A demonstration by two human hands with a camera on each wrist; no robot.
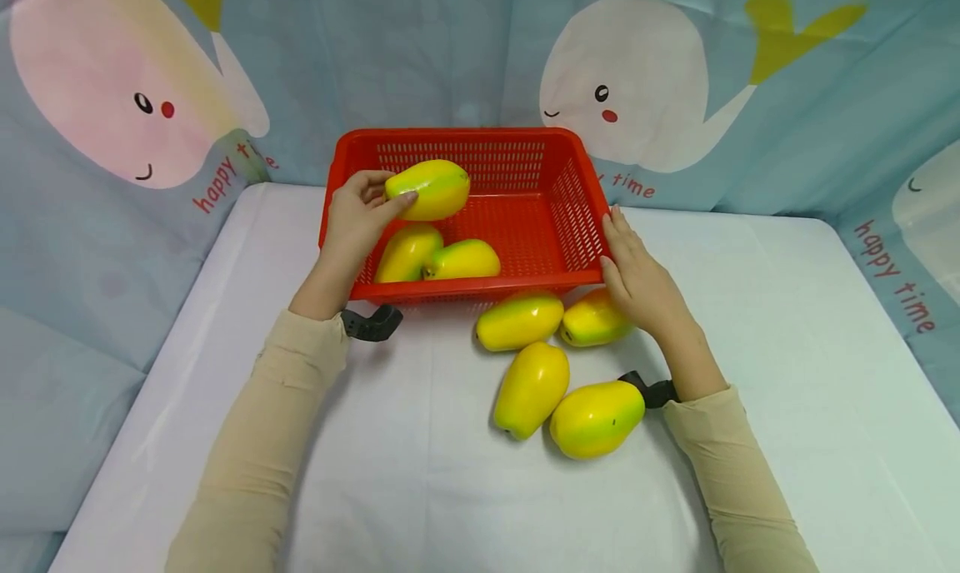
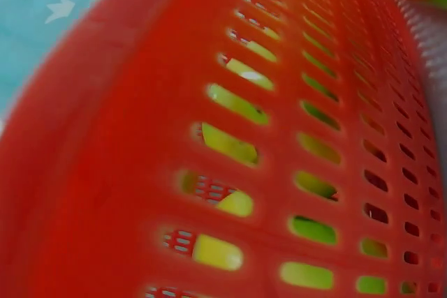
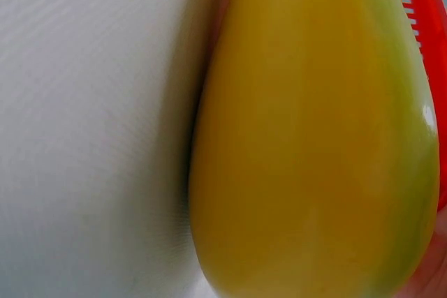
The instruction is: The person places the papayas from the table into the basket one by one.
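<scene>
In the head view my left hand (image 1: 358, 215) grips a yellow-green papaya (image 1: 429, 190) by its left end, above the left side of a red plastic basket (image 1: 465, 286). Two more papayas, one tilted (image 1: 408, 253) and one lying crosswise (image 1: 462, 260), are in the basket's front left part. My right hand (image 1: 641, 281) rests with straight fingers against the basket's right side. Close by its palm lies a papaya (image 1: 596, 318), partly covered by the hand. The left wrist view is filled by the slotted basket wall (image 2: 279, 172); a papaya (image 3: 314, 144) fills most of the right wrist view.
In front of the basket, on the white-covered table (image 1: 420, 490), lie further papayas: one by the basket (image 1: 521, 321), one upright (image 1: 532, 390) and one near the right wrist (image 1: 597, 420). A blue printed curtain (image 1: 420, 48) hangs behind the basket.
</scene>
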